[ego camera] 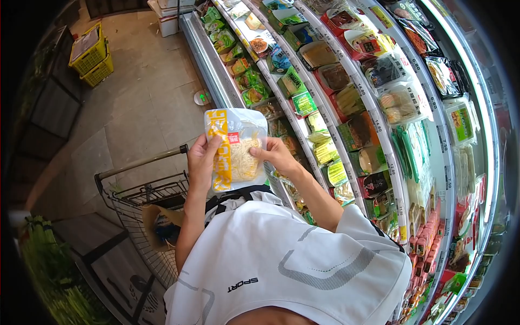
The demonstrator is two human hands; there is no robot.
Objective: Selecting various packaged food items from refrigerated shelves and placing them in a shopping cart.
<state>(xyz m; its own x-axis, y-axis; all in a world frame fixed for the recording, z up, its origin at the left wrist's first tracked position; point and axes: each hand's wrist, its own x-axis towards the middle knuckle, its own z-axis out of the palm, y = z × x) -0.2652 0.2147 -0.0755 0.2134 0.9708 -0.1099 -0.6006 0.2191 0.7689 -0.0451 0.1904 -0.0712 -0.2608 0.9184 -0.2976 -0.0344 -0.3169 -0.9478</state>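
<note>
A clear plastic packet of pale shredded food [243, 158], with a yellow printed strip down one side and a small red label, is held up in front of my body. My left hand [202, 156] grips its left edge, thumb on the yellow strip. On the opposite edge, my right hand [280, 155] pinches the packet with the thumb lying across the front. The fingers behind the packet are hidden. Just beyond my right forearm is a refrigerated display shelf [227, 93] stocked with packaged foods.
A wire shopping cart [142, 199] stands at my left, holding a brown paper bag [162, 227]. Yellow plastic crates [95, 61] are stacked on the tiled floor [142, 93] farther off. Leafy green vegetables [48, 260] lie at the lower left. Tiered shelves curve along my right.
</note>
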